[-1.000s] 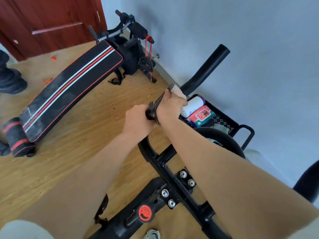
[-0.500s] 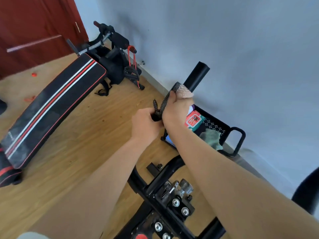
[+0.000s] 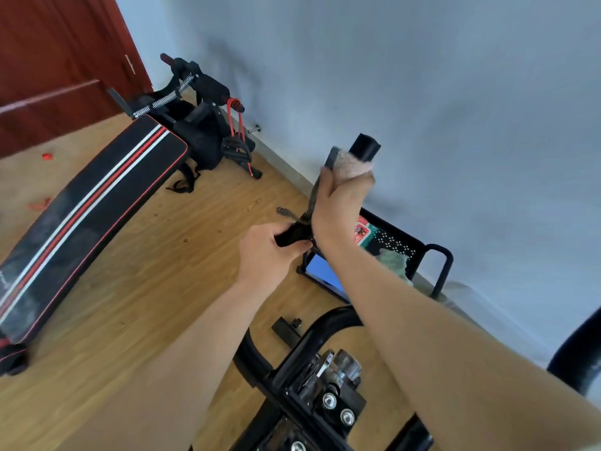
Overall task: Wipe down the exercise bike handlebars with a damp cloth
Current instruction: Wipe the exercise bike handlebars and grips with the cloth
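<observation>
The bike's black handlebar (image 3: 367,146) rises toward the wall, only its end cap showing above my right hand (image 3: 341,203). That hand is wrapped around the bar with a cloth (image 3: 349,166), pinkish fluffy on one side and dark patterned on the other, bunched at the top of my fist. A tail of the cloth hangs down the left of my wrist. My left hand (image 3: 266,255) grips the lower part of the same bar just below. The bike's clamp and bolts (image 3: 335,402) sit at the bottom centre.
A black wire basket (image 3: 439,255) with a red packet, a green rag and a blue item stands on the floor by the grey wall. A black sit-up bench (image 3: 97,203) with red and white stripes lies left. Another handlebar (image 3: 579,356) curves at the right edge. A red door is behind.
My right hand slid the cloth up the bar toward its end, leaving only the tip exposed. My left hand stayed low on the bar. The view tilted up.
</observation>
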